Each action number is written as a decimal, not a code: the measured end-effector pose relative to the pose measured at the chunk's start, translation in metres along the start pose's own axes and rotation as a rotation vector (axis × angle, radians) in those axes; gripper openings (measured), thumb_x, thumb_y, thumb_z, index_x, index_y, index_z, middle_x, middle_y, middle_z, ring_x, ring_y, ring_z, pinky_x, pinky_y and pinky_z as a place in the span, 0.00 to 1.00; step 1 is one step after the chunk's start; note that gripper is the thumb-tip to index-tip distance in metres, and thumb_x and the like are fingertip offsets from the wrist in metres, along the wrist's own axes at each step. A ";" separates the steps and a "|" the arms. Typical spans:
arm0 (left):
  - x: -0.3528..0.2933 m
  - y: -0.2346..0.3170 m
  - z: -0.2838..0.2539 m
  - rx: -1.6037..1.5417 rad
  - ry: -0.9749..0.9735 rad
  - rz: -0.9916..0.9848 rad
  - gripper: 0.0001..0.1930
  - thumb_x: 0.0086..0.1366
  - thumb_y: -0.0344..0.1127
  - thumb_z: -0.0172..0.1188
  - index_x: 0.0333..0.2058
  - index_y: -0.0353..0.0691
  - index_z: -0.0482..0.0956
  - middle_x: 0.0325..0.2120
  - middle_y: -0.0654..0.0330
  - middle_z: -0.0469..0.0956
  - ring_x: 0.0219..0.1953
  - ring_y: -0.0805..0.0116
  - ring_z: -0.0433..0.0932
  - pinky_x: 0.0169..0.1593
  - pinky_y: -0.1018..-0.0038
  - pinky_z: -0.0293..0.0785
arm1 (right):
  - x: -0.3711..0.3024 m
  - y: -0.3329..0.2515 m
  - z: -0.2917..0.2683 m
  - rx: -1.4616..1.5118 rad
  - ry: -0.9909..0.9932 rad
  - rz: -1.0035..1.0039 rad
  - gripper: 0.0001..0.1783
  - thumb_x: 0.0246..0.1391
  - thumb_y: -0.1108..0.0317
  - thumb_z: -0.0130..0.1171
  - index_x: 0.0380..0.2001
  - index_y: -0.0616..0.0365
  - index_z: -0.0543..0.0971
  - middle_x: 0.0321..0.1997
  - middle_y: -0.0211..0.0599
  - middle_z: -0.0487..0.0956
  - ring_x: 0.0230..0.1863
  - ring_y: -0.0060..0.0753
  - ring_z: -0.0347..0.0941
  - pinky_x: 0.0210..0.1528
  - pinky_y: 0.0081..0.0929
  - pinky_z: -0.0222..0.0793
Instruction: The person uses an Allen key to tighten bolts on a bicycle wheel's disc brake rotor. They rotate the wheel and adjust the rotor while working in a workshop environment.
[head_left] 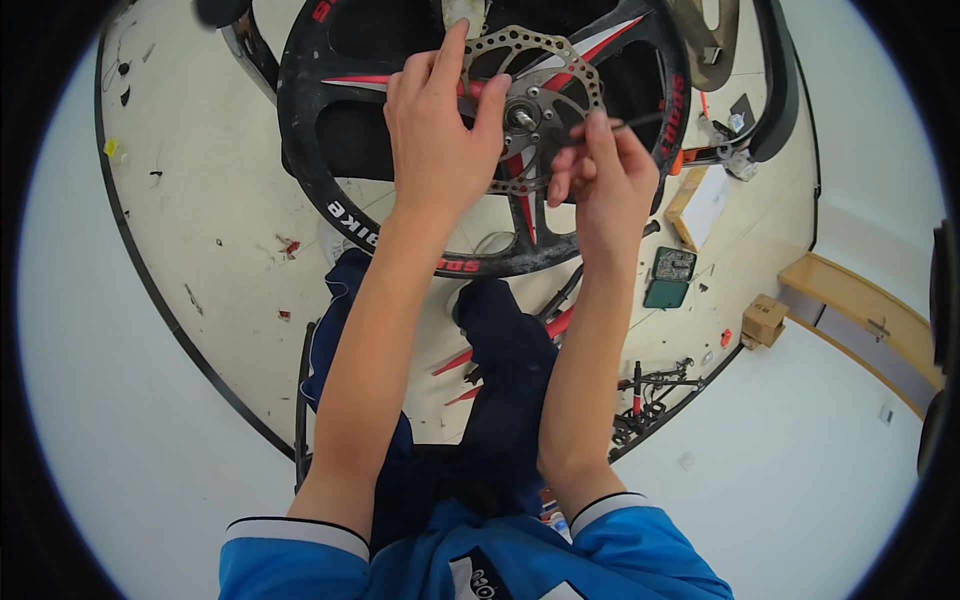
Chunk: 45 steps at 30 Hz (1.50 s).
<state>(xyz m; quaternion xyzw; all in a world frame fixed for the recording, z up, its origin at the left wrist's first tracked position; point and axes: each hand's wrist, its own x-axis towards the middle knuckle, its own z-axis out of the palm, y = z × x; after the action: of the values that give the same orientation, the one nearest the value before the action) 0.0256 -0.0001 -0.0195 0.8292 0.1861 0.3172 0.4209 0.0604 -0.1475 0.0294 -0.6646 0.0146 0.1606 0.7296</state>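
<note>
In front of me is a black bicycle wheel [305, 130] with broad spokes in red and white, its side facing up. A silver, hole-drilled brake disc [515, 40] sits around the hub [522, 116]. My left hand [440, 140] lies at the disc's left side, index finger stretched out and thumb apart near the hub. At the right edge of the disc, my right hand [610, 180] pinches a thin dark rod-like tool [640, 121] between thumb and fingers. The rod is blurred, and its inner end is hidden by the hand.
A green open case [667, 292] and a white-topped box [700, 210] lie on the floor to the right. Beyond are a cardboard box [765, 320] and black bike parts [650, 390] by the wall. A red frame part [560, 325] lies below the wheel. Small scraps dot the left floor.
</note>
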 end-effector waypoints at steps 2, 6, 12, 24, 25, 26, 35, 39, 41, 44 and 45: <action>0.001 0.001 0.002 0.001 0.022 0.029 0.27 0.67 0.41 0.65 0.62 0.40 0.72 0.45 0.55 0.76 0.50 0.57 0.73 0.56 0.64 0.69 | -0.012 0.017 0.000 0.120 0.081 0.013 0.16 0.70 0.60 0.56 0.35 0.65 0.76 0.22 0.42 0.80 0.14 0.29 0.73 0.18 0.25 0.69; 0.002 0.008 -0.006 -0.013 -0.041 -0.004 0.28 0.66 0.41 0.66 0.62 0.38 0.71 0.48 0.54 0.75 0.53 0.56 0.73 0.57 0.64 0.69 | -0.016 0.022 0.013 0.157 0.098 -0.060 0.16 0.70 0.62 0.55 0.37 0.67 0.76 0.26 0.45 0.82 0.21 0.33 0.80 0.25 0.29 0.79; -0.001 0.006 -0.003 -0.049 -0.038 -0.003 0.27 0.65 0.40 0.67 0.60 0.38 0.73 0.45 0.55 0.77 0.50 0.59 0.75 0.56 0.65 0.70 | -0.019 0.032 0.012 0.318 0.137 -0.011 0.16 0.70 0.61 0.56 0.38 0.67 0.75 0.29 0.50 0.83 0.24 0.38 0.83 0.29 0.29 0.82; 0.003 0.023 -0.012 0.026 -0.103 -0.075 0.27 0.68 0.37 0.62 0.62 0.32 0.68 0.48 0.46 0.74 0.53 0.45 0.71 0.57 0.56 0.67 | -0.018 0.035 0.015 0.320 0.132 -0.008 0.16 0.71 0.61 0.55 0.38 0.67 0.74 0.29 0.49 0.83 0.25 0.39 0.83 0.29 0.29 0.83; 0.005 0.028 -0.014 0.024 -0.126 -0.109 0.28 0.67 0.36 0.62 0.62 0.31 0.68 0.47 0.45 0.74 0.52 0.45 0.71 0.57 0.56 0.67 | -0.018 0.036 0.015 0.315 0.134 -0.012 0.17 0.71 0.61 0.55 0.38 0.68 0.74 0.29 0.49 0.82 0.25 0.39 0.83 0.29 0.29 0.83; 0.004 0.023 -0.013 0.016 -0.115 -0.079 0.28 0.67 0.36 0.62 0.62 0.31 0.67 0.47 0.45 0.74 0.52 0.45 0.71 0.57 0.56 0.67 | -0.018 0.035 0.016 0.301 0.144 -0.018 0.17 0.71 0.61 0.55 0.38 0.68 0.74 0.29 0.49 0.82 0.25 0.39 0.83 0.29 0.29 0.83; 0.003 0.014 -0.012 -0.009 -0.120 -0.032 0.28 0.67 0.35 0.62 0.62 0.30 0.67 0.47 0.44 0.74 0.51 0.44 0.71 0.56 0.57 0.66 | -0.027 0.036 0.036 0.441 0.320 0.030 0.18 0.70 0.59 0.56 0.40 0.68 0.73 0.32 0.51 0.82 0.30 0.38 0.85 0.34 0.32 0.85; 0.004 0.015 -0.011 -0.008 -0.102 -0.008 0.28 0.66 0.34 0.62 0.62 0.30 0.67 0.48 0.43 0.74 0.51 0.44 0.71 0.56 0.56 0.67 | -0.034 0.039 0.044 0.518 0.363 0.039 0.19 0.69 0.58 0.57 0.41 0.68 0.73 0.35 0.51 0.83 0.34 0.38 0.85 0.39 0.32 0.86; 0.001 0.007 -0.008 -0.012 -0.079 0.021 0.28 0.66 0.34 0.63 0.62 0.30 0.67 0.48 0.43 0.74 0.51 0.44 0.71 0.56 0.56 0.67 | -0.036 0.041 0.045 0.539 0.373 0.052 0.19 0.69 0.58 0.57 0.41 0.67 0.73 0.36 0.51 0.83 0.35 0.38 0.85 0.41 0.32 0.85; 0.000 0.006 -0.006 -0.005 -0.069 0.033 0.28 0.66 0.34 0.63 0.61 0.30 0.67 0.47 0.43 0.74 0.50 0.44 0.71 0.56 0.56 0.67 | -0.036 0.041 0.043 0.559 0.376 0.081 0.19 0.69 0.58 0.58 0.42 0.68 0.73 0.37 0.51 0.83 0.36 0.38 0.85 0.42 0.31 0.85; 0.000 0.006 -0.006 -0.004 -0.064 0.038 0.28 0.66 0.34 0.63 0.61 0.30 0.67 0.47 0.43 0.74 0.50 0.44 0.71 0.56 0.56 0.67 | -0.036 0.041 0.043 0.566 0.377 0.088 0.19 0.69 0.58 0.58 0.41 0.68 0.73 0.37 0.51 0.83 0.36 0.39 0.85 0.42 0.31 0.85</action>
<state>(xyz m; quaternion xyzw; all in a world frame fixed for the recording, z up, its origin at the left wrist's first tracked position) 0.0215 0.0001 -0.0118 0.8415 0.1560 0.2988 0.4223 0.0074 -0.1109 0.0034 -0.4525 0.2219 0.0559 0.8619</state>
